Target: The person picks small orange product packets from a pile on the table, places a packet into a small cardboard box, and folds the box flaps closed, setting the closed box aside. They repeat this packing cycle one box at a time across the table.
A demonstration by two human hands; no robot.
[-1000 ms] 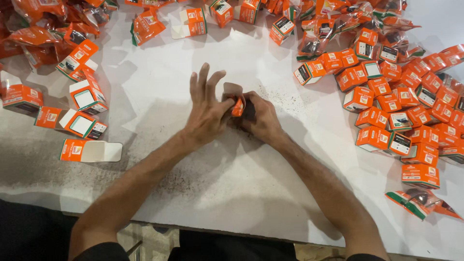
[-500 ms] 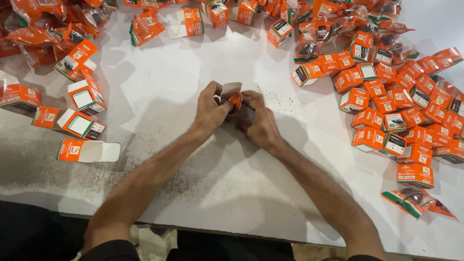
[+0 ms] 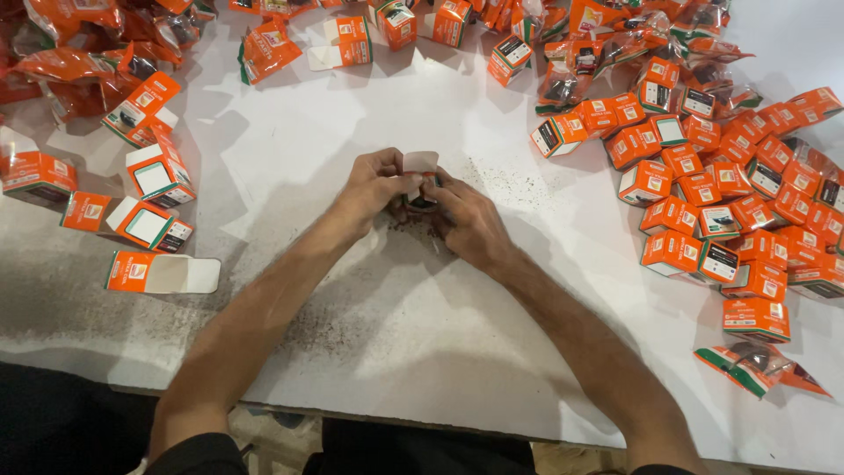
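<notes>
At the middle of the white table point(image 3: 369, 352), in the head view, I see my left hand point(image 3: 374, 189) and right hand point(image 3: 466, 220) pressed together, both clamped on a small carton point(image 3: 420, 167) whose white flap stands up between the fingertips. Its dark contents are probably a small pouch. Filled orange boxes point(image 3: 730, 220) lie heaped well to the right.

The left hand point(image 3: 374, 189) and right hand point(image 3: 466, 220) wrap around a small box point(image 3: 420, 176), so most of it is hidden (only its white flap sticks up), and what is inside cannot be seen. The orange boxes point(image 3: 730, 211) on the right run off the picture's edge, and so do the shiny orange packets point(image 3: 70, 44) at the top left. The print on the boxes is too small to tell, and the person's body is cut off at the bottom.
</notes>
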